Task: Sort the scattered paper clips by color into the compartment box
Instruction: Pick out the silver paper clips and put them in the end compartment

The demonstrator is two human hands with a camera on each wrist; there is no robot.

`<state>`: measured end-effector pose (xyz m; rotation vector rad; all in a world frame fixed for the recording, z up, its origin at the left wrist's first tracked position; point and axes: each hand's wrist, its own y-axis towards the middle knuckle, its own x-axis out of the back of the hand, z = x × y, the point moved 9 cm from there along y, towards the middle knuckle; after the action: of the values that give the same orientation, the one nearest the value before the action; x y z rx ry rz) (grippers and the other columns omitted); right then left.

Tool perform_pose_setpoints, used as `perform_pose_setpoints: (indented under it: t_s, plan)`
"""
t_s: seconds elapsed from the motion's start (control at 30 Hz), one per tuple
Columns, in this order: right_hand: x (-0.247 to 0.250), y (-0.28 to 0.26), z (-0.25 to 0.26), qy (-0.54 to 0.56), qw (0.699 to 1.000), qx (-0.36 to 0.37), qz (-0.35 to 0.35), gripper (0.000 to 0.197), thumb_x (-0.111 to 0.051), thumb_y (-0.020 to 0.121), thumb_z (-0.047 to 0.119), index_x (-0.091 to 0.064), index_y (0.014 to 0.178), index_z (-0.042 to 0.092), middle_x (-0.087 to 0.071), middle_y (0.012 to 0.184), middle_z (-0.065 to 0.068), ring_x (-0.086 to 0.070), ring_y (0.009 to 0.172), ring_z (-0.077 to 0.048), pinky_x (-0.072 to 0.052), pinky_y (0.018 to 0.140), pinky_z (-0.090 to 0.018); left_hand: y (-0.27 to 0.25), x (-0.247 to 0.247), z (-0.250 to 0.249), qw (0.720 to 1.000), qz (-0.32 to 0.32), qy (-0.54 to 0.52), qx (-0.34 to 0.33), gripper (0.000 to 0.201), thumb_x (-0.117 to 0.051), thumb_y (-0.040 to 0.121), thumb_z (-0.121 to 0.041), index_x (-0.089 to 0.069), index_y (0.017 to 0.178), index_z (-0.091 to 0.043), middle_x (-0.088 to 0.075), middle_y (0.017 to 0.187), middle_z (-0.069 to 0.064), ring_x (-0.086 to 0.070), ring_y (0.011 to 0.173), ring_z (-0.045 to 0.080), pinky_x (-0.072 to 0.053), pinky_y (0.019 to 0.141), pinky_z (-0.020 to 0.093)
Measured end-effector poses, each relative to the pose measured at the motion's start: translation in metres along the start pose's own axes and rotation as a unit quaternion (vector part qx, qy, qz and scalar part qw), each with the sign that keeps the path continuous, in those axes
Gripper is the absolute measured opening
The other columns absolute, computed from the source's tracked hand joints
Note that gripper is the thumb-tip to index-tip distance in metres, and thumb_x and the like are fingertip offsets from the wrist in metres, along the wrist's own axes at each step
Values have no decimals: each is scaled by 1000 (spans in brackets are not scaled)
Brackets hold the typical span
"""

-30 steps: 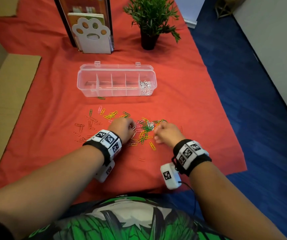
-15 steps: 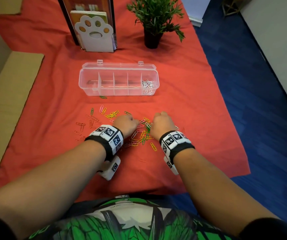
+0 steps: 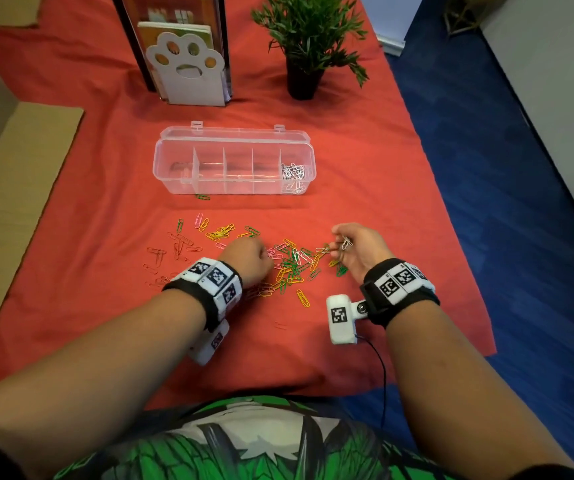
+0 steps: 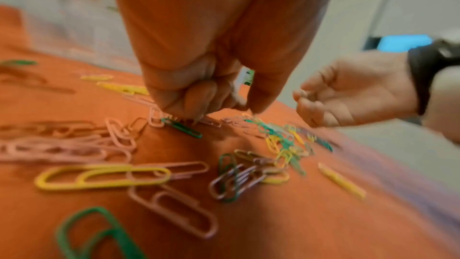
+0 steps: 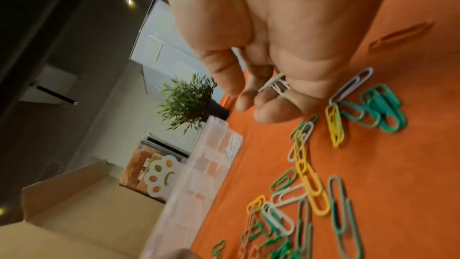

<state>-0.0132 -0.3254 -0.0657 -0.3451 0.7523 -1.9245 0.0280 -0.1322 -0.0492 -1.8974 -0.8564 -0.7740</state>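
A clear compartment box (image 3: 174, 168) lies open on the red cloth, with white clips (image 3: 292, 173) in its rightmost compartment. Loose pink, yellow, green and white paper clips (image 3: 289, 268) are strewn in front of it. My left hand (image 3: 249, 256) is down on the pile, fingers curled, fingertips (image 4: 199, 109) touching pink clips; a pale clip (image 4: 245, 78) shows between thumb and fingers. My right hand (image 3: 348, 245) hovers just right of the pile, palm turned inward, pinching white paper clips (image 3: 346, 242), which are also seen in the right wrist view (image 5: 276, 86).
A potted plant (image 3: 308, 43) and a paw-shaped book stand (image 3: 188, 69) stand behind the box. One green clip (image 3: 202, 197) lies against the box's front wall. Cardboard (image 3: 12, 188) borders the cloth on the left. The cloth's right edge (image 3: 452, 237) drops to blue floor.
My right hand has lifted off the pile, turned palm inward and moved right with white clips in its fingers. The left hand has stayed on the pile.
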Motion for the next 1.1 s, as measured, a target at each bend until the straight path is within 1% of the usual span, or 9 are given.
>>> perform_pose_setpoints:
  t_s: [0.07,0.2,0.27,0.33,0.5,0.67,0.83,0.97,1.1]
  plan:
    - [3,1,2,-100,995,15,-5,20,-49,87,3,-53,72,16,-45,65,-1,-45,48,-11,-41,41,-19,1,0,3,978,40,-200,47,16,-46,84,-21,-51,71,-12,-54,74,8,-48,68,23,-41,63,29]
    - [-29,-6,10,-497,858,129,23,19,-53,83,6,-56,69,19,-56,78,1,-52,71,-17,-39,64,-23,-7,-8,-14,746,145,-644,83,9,-34,62,-7,-40,61,-14,-45,54,5,-34,42,14,-28,43,15]
    - [-49,-10,10,-579,790,198,25,11,-53,80,6,-63,85,10,-57,95,-10,-55,87,-24,-41,77,-26,-8,-5,-21,694,167,-697,71,13,-35,54,-11,-46,62,-11,-50,53,7,-39,41,15,-35,44,15]
    - [-63,-12,5,-621,745,238,37,21,-55,76,7,-61,97,9,-55,99,-15,-56,94,-32,-45,81,-33,-6,-6,-19,703,155,-688,87,17,-35,61,-7,-51,66,-11,-52,57,7,-44,43,14,-39,44,16]
    - [-74,-11,4,-674,686,271,42,22,-54,79,9,-57,101,8,-51,100,-15,-53,97,-34,-44,79,-36,3,-11,-19,796,102,-583,124,31,-31,80,8,-52,72,-13,-48,63,2,-45,44,7,-41,38,12]
    - [-46,0,12,-607,764,218,15,14,-50,84,10,-61,92,7,-54,102,-16,-56,96,-33,-43,81,-34,10,-16,-22,815,101,-557,128,35,-29,83,11,-54,75,-12,-54,67,4,-50,49,10,-48,43,18]
    - [-31,-8,15,-630,749,204,-11,15,-55,83,21,-63,87,8,-60,101,-15,-61,95,-32,-47,80,-33,23,-3,-39,985,22,-171,-26,20,-52,86,-20,-71,91,-15,-67,89,4,-61,82,20,-48,75,28]
    - [-41,-18,8,-685,696,214,-35,33,-56,85,32,-61,102,4,-56,113,-17,-58,104,-36,-48,84,-39,21,-9,-60,989,-7,48,-141,26,-58,84,-22,-69,107,-20,-58,107,12,-58,102,28,-42,88,31]
    - [-43,-17,8,-686,699,195,-42,31,-51,85,20,-58,109,1,-53,122,-18,-55,112,-36,-47,90,-40,23,-14,-57,983,-14,106,-152,25,-58,84,-25,-65,103,-10,-55,107,14,-58,102,32,-45,89,37]
